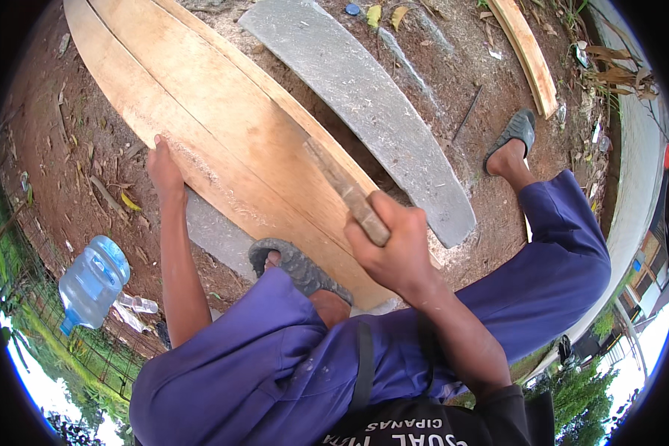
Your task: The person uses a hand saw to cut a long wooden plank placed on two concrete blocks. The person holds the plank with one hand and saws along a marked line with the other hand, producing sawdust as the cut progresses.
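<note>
A wide pale wooden board (201, 97), with a dark seam along its length, slants from the far left toward my feet. Fine shavings lie along its left part. At the board's left edge, my left hand (165, 172) grips the rim, thumb on top and the other fingers hidden. My right hand (395, 241) is closed around a worn, stick-like wooden tool (343, 186) above the board's near right part. The tool points up and to the left; its working end is too unclear to name. My sandalled foot (297, 267) presses on the board's near end.
A grey, dusty slab (364, 97) lies right of the board. Farther right are a narrow curved plank (526, 52), a thin dark rod (467, 113) and my other sandalled foot (511, 137). A large clear blue water jug (95, 282) lies at left. A pale wall edge (635, 163) borders the right.
</note>
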Demonstrator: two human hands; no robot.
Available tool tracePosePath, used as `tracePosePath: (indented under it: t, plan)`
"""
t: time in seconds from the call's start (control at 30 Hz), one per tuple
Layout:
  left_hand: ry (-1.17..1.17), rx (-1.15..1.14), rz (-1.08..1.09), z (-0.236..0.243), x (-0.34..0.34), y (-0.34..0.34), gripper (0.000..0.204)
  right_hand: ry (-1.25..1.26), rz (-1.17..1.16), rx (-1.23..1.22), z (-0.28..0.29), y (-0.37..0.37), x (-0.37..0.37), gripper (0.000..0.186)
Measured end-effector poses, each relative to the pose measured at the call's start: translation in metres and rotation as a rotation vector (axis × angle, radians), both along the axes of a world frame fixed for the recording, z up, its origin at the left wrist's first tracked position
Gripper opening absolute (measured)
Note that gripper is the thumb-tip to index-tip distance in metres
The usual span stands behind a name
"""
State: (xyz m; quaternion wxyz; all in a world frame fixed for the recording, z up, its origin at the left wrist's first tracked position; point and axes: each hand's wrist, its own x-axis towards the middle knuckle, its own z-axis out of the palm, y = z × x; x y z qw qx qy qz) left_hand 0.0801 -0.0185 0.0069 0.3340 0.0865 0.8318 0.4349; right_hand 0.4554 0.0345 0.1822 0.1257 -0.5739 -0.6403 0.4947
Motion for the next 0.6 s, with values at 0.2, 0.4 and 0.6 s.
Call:
tracePosePath:
  t: [0.2,0.4,0.6]
  plan:
    - [0.037,0.005,0.032,0.004,-0.003,-0.01,0.045,-0.126,0.275,0.067,0.103,-0.045,0.086,0.014]
    - [0.017,0.018,0.05,0.007,0.004,-0.006,0.045,-0.153,0.059,-0.137,0.071,-0.036,0.061,0.013]
    - [0.139,-0.053,-0.052,0.005,-0.002,-0.003,0.048,0.11,0.022,0.176,-0.026,0.014,-0.046,0.024]
